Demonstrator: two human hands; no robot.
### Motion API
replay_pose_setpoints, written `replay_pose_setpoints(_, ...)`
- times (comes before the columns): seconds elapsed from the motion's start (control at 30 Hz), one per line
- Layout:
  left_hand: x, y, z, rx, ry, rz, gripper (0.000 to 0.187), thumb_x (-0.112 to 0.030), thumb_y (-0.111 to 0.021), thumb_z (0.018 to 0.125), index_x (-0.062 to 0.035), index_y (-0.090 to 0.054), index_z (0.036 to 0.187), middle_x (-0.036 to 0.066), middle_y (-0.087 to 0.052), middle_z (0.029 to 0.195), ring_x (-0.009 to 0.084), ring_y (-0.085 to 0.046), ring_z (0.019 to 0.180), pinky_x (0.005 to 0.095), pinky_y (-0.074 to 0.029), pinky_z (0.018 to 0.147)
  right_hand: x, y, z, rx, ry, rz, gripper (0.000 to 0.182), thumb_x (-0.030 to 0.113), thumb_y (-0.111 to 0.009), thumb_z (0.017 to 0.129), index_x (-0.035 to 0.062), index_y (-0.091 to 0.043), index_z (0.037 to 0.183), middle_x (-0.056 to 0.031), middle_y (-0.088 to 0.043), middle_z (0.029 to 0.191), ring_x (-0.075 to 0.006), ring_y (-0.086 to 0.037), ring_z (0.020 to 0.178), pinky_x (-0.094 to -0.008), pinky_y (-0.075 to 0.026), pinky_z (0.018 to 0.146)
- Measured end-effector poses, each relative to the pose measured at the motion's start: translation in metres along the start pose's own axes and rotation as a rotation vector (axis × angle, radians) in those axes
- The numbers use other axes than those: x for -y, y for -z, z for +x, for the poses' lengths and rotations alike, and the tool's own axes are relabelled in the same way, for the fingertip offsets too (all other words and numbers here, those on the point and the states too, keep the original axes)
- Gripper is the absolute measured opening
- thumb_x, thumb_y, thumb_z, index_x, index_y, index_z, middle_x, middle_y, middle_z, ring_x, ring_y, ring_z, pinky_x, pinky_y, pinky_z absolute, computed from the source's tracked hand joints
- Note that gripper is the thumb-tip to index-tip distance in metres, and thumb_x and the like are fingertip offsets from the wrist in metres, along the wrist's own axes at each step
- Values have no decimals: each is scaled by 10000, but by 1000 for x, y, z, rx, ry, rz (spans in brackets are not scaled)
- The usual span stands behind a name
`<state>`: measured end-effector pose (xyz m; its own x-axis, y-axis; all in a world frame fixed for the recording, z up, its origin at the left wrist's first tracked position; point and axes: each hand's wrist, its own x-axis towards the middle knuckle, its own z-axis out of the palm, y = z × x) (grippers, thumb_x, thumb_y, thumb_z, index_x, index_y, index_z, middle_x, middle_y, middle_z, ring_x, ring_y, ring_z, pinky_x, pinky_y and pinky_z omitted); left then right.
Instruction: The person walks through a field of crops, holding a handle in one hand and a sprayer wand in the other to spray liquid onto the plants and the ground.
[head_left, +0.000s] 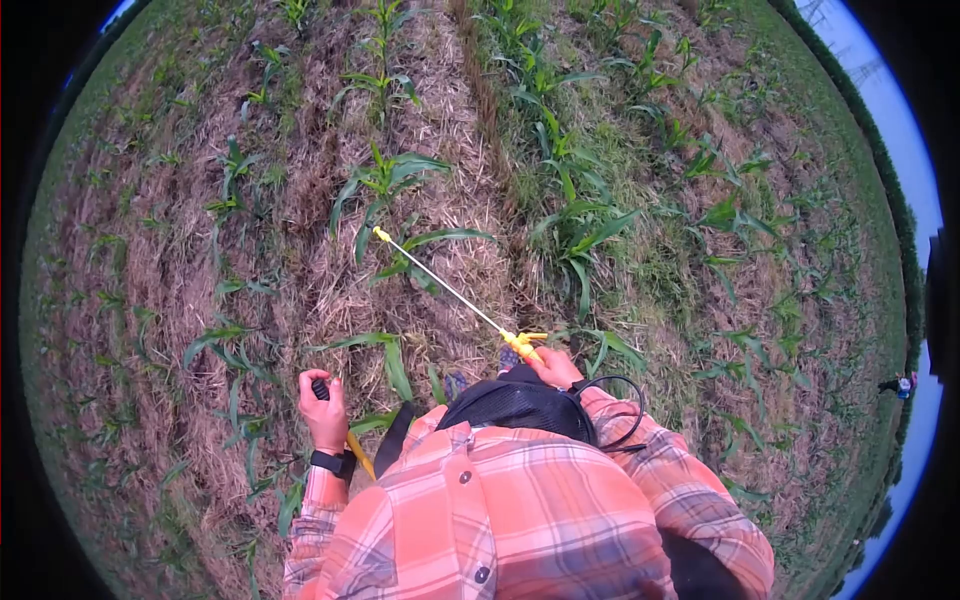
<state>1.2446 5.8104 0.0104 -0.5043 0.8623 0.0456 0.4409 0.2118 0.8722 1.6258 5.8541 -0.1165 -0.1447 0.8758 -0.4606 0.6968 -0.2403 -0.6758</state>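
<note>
**Spray wand (450, 288) held among young maize (385, 180)**

The yellow valve handle (520, 346) is gripped in the right hand (555, 368); the black lever grip (320, 388) is clasped in the left hand (325, 415). From the right hand, the wand is extended forward and leftward, its nozzle (381, 234) beside maize leaves. For even coverage, the wrist is best kept steady and the nozzle clear of foliage.

The person wears a long-sleeved plaid shirt (560, 490) in coral orange, crossed by white and greyish-blue bands, with dark round buttons (482, 575) down its front placket. A black watch-like band (333, 463) circles the left wrist. Black mesh fabric (515, 408) covers the waist, and the shoes (455, 385) are dark and patterned.
</note>
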Motion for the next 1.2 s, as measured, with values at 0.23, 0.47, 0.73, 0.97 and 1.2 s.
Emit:
replay_pose_setpoints(0.23,-18,-9,19,-52,2,26,102,-23,-521,752,-46,-444,814,-8,-410,642,73,-367,546,219,-324,499,25,23,32,210,168,-43,286,322,-507,789,65,-535,911,-177,-576,712,-327,-574,682,-397,-428,593)
replay_pose_setpoints(0.47,-48,-49,53,-35,-21,84,101,-34,-527,761,-42,-441,815,-10,-396,666,79,-358,586,217,-323,534,-14,51,75,7,117,-11,279,309,-530,786,53,-562,892,-160,-578,680,-291,-573,633,-360,-427,582)
replay_pose_setpoints(0.73,-79,-113,96,21,-144,115,99,-40,-534,749,-39,-455,807,12,-430,636,101,-396,558,245,-350,521,-87,94,114,-419,-81,163,219,264,-550,791,45,-563,788,-29,-543,560,-110,-510,496,-269,-400,478)
replay_pose_setpoints(0.97,-112,-149,119,51,-151,168,98,-35,-532,747,-38,-453,805,20,-434,637,106,-402,565,249,-354,532,-111,150,108,-542,-397,721,205,272,-512,821,83,-520,744,14,-467,502,-61,-396,364,-213,-310,317)
replay_pose_setpoints(1.2,-123,-174,136,57,-148,183,100,-30,-532,746,-38,-454,808,14,-430,625,99,-396,545,244,-342,506,-135,195,128,-741,-464,909,275,297,-488,841,68,-436,696,-11,-443,501,-80,-377,333,-235,-301,275)
